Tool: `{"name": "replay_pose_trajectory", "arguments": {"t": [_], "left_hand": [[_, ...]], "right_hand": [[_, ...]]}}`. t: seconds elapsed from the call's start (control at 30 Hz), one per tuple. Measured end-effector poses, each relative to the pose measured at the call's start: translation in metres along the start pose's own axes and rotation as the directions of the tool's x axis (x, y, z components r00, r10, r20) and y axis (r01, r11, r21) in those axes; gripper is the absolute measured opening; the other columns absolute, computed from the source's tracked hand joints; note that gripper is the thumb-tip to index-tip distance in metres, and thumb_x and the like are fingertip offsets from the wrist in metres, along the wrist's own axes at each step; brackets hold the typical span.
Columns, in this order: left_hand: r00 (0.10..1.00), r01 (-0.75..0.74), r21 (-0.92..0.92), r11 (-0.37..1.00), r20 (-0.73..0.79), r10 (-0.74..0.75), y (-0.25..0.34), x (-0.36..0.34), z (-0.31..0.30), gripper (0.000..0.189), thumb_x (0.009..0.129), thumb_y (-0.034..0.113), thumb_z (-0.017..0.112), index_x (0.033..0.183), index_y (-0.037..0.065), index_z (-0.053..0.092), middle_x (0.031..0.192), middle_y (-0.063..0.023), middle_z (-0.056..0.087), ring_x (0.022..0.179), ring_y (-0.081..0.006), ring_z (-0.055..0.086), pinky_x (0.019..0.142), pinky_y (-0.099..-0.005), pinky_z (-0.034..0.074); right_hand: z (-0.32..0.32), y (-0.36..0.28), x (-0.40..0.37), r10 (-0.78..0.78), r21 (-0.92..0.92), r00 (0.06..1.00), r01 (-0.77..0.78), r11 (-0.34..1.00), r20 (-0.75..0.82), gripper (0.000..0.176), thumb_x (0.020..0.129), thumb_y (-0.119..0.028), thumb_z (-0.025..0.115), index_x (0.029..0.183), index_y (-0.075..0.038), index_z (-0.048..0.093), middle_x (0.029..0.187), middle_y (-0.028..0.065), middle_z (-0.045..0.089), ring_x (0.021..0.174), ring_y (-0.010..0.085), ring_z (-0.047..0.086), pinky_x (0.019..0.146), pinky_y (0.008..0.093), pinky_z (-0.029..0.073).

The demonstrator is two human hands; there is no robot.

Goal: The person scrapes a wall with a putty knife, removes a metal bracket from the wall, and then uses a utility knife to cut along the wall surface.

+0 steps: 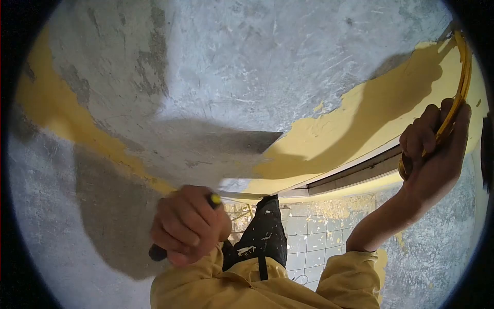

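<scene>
Finding 1: Your left hand (189, 226), at 7 o'clock in the view, is closed in a full fist on the dark handle of a wide-bladed scraper (242, 154). The grip covers most of the handle, so only its two ends show. I judge the fist hold is there to put weight behind the blade. The blade runs toward 1 o'clock from the hand and appears to lie flat on the grey wall (247, 67). It is blurred, so I cannot confirm edge contact.

Finding 2: The blade's far end sits at the border of the yellow coating (360, 118), which spreads toward 3 o'clock. The wall toward 12 o'clock is bare and scored.

Finding 3: Your right hand (435, 147), at 3 o'clock, is wrapped tight around a thin yellow bar (463, 72) that rises toward 1 o'clock. The raised arm suggests you hold it for support.

Finding 4: A pale ledge (355, 172) runs below the coating. A tiled floor (314, 237) and a dark trouser leg (267, 232) show at 6 o'clock.
</scene>
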State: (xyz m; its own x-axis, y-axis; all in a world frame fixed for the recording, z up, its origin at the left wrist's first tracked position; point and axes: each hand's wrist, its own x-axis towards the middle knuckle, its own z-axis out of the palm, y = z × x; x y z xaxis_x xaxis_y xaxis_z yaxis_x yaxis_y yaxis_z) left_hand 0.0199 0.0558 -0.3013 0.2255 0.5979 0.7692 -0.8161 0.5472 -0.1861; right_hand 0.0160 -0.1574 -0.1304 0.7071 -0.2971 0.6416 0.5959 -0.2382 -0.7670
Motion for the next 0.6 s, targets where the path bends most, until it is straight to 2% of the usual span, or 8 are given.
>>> {"name": "replay_pose_trajectory", "arguments": {"t": [0.03, 0.1, 0.17, 0.27, 0.4, 0.47, 0.5, 0.6], "left_hand": [[1.000, -0.001, 0.002, 1.000, 0.000, 0.001, 0.003, 0.000, -0.001, 0.028, 0.077, 0.019, 0.064, 0.060, 0.014, 0.042, 0.047, 0.0033, 0.045, 0.033, -0.0050, 0.041, 0.032, -0.0208, 0.035], [0.962, -0.250, 0.009, 0.968, -0.111, 0.249, 0.010, 0.006, 0.007, 0.028, 0.078, 0.016, 0.062, 0.059, 0.013, 0.041, 0.045, 0.0034, 0.044, 0.032, -0.0053, 0.040, 0.032, -0.0197, 0.036], [0.939, -0.306, -0.094, 0.947, -0.195, 0.284, 0.009, 0.007, 0.012, 0.028, 0.077, 0.015, 0.061, 0.058, 0.012, 0.041, 0.043, 0.0042, 0.043, 0.032, -0.0051, 0.041, 0.031, -0.0196, 0.034], [0.997, 0.056, 0.102, 0.993, 0.056, -0.062, 0.014, -0.003, -0.010, 0.027, 0.079, 0.016, 0.059, 0.058, 0.013, 0.042, 0.043, 0.0032, 0.044, 0.034, -0.0057, 0.041, 0.033, -0.0226, 0.035], [0.990, -0.105, -0.012, 0.994, -0.101, 0.103, 0.015, -0.017, 0.000, 0.025, 0.079, 0.019, 0.058, 0.059, 0.015, 0.044, 0.044, 0.0018, 0.045, 0.035, -0.0073, 0.043, 0.036, -0.0241, 0.038], [0.946, 0.321, 0.093, 0.943, -0.072, -0.315, 0.009, -0.032, -0.007, 0.024, 0.079, 0.022, 0.059, 0.060, 0.016, 0.046, 0.046, 0.0022, 0.046, 0.036, -0.0079, 0.044, 0.037, -0.0243, 0.037], [0.948, 0.317, 0.094, 0.944, -0.074, -0.311, 0.013, -0.029, -0.001, 0.024, 0.079, 0.022, 0.059, 0.060, 0.016, 0.046, 0.046, 0.0022, 0.046, 0.036, -0.0079, 0.044, 0.037, -0.0243, 0.037], [0.939, -0.314, -0.310, 0.898, -0.243, 0.244, 0.011, -0.017, 0.024, 0.025, 0.074, 0.011, 0.064, 0.058, 0.011, 0.045, 0.047, 0.0022, 0.048, 0.039, -0.0084, 0.047, 0.036, -0.0215, 0.036]], "right_hand": [[0.001, 0.001, 0.000, -0.014, -0.002, 1.000, 0.014, 1.000, -0.005, 0.033, 0.097, -0.034, 0.030, 0.079, -0.009, 0.042, 0.049, -0.0022, 0.027, 0.034, 0.0051, 0.018, 0.035, 0.0208, 0.017], [0.004, -0.001, 0.001, -0.013, 0.011, 1.000, 0.013, 1.000, -0.008, 0.032, 0.097, -0.034, 0.030, 0.080, -0.009, 0.042, 0.049, -0.0022, 0.027, 0.034, 0.0052, 0.017, 0.035, 0.0207, 0.017], [0.009, -0.002, 0.001, -0.004, 0.025, 1.000, 0.004, 1.000, -0.019, 0.032, 0.097, -0.033, 0.030, 0.080, -0.009, 0.042, 0.049, -0.0022, 0.027, 0.034, 0.0053, 0.017, 0.035, 0.0206, 0.017], [0.016, -0.003, -0.001, -0.014, -0.060, 0.983, 0.003, 0.998, -0.183, 0.035, 0.096, -0.036, 0.030, 0.071, -0.013, 0.038, 0.047, -0.0027, 0.027, 0.033, 0.0039, 0.018, 0.030, 0.0191, 0.014], [0.006, -0.001, 0.001, -0.011, -0.004, 0.997, 0.011, 1.000, -0.082, 0.036, 0.096, -0.037, 0.029, 0.074, -0.011, 0.041, 0.048, -0.0022, 0.027, 0.033, 0.0045, 0.018, 0.031, 0.0198, 0.015], [0.008, -0.001, -0.003, -0.003, -0.018, 0.996, 0.001, 1.000, -0.093, 0.037, 0.096, -0.037, 0.029, 0.074, -0.011, 0.042, 0.047, -0.0021, 0.027, 0.033, 0.0047, 0.018, 0.031, 0.0204, 0.015], [0.009, -0.002, -0.005, 0.000, -0.029, 0.993, -0.004, 1.000, -0.115, 0.037, 0.096, -0.038, 0.029, 0.075, -0.011, 0.042, 0.047, -0.0020, 0.027, 0.033, 0.0048, 0.018, 0.031, 0.0209, 0.016], [0.016, -0.004, 0.002, -0.045, -0.010, 0.990, 0.044, 0.999, -0.136, 0.037, 0.096, -0.038, 0.028, 0.077, -0.011, 0.043, 0.045, -0.0019, 0.027, 0.032, 0.0050, 0.019, 0.030, 0.0216, 0.018]]}}
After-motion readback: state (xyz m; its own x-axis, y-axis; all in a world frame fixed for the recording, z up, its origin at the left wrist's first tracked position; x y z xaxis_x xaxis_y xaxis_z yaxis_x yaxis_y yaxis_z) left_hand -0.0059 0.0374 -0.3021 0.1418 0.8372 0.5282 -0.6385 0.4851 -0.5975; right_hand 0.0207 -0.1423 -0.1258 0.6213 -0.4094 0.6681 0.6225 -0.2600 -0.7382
